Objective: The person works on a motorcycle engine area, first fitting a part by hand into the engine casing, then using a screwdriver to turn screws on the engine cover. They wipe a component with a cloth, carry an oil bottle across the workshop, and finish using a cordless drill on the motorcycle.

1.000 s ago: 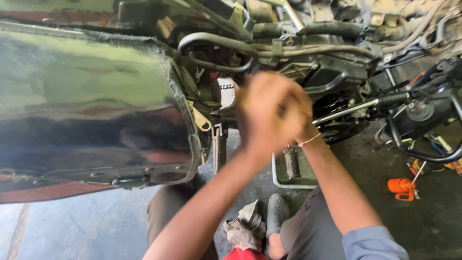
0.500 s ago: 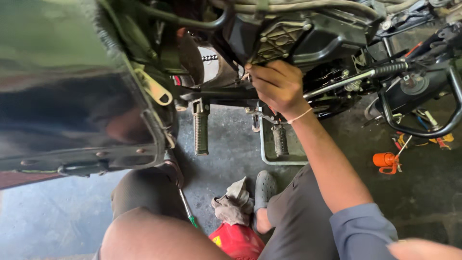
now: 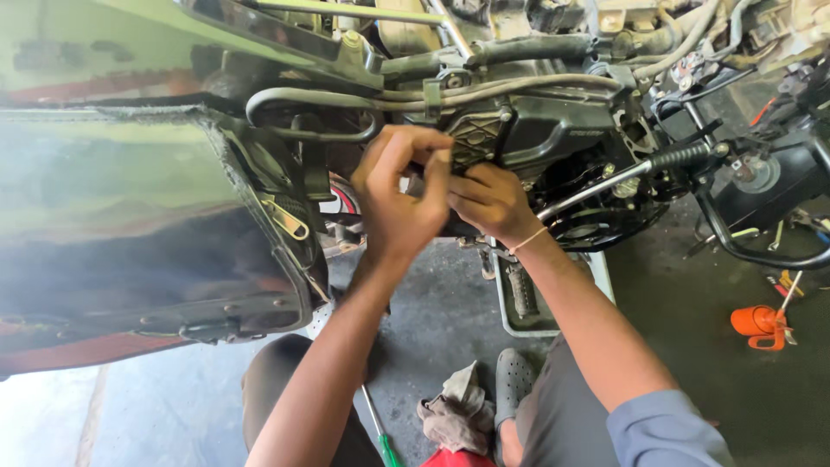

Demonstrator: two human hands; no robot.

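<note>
A motorcycle stands in front of me with its side stripped, showing hoses, cables and a black ribbed engine cover (image 3: pixel 527 130). My left hand (image 3: pixel 399 197) is raised to the cover's lower left corner, thumb and fingers pinched together there. My right hand (image 3: pixel 489 201), with a thin thread band at the wrist, touches the left hand's fingertips just under the same corner, fingers curled. Whatever lies between the fingers is hidden. A chrome lever with a black rubber end (image 3: pixel 640 169) sticks out to the right of the hands.
A glossy green body panel (image 3: pixel 112 216) fills the left. Below the hands are a footpeg and stand frame (image 3: pixel 521 294). On the concrete floor lie a rag (image 3: pixel 454 411), a green-handled screwdriver (image 3: pixel 380 437) and an orange oil can (image 3: pixel 759 324). My grey shoe (image 3: pixel 512 380) is by the rag.
A second ago both hands were clasped at the engine. Half a second ago my left arm had dropped low and only my right hand was at the cover. My left hand is up again.
</note>
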